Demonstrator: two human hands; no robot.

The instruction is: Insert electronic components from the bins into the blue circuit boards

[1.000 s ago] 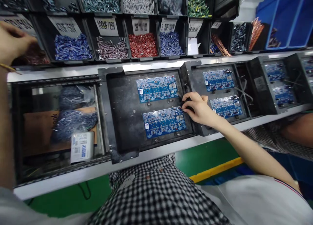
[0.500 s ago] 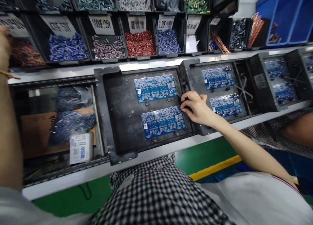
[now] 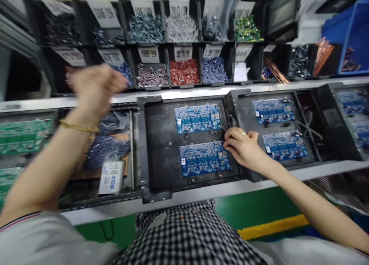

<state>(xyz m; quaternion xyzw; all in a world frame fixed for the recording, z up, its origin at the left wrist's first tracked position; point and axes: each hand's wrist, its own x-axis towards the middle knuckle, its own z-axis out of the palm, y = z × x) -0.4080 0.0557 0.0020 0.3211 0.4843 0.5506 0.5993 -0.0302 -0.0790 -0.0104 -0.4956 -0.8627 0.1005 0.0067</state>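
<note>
My left hand (image 3: 99, 82) is raised in front of the lower left parts bins, smeared by motion, so its fingers and anything in them cannot be made out. My right hand (image 3: 240, 144) is closed in a pinch at the right end of the lower blue circuit board (image 3: 204, 158); what its fingertips hold is too small to name. Above that board lies another blue circuit board (image 3: 198, 119). Both rest in a black tray (image 3: 158, 142).
Labelled bins of small components, one with red parts (image 3: 184, 72), line the back. A second black tray (image 3: 245, 113) with blue boards is at the right. Green boards (image 3: 24, 136) lie at the far left. A white box (image 3: 112, 177) sits beside bagged parts.
The view has shifted left and up. My left hand has moved from the left edge to in front of the bins. My right hand remains at the lower board's right end.
</note>
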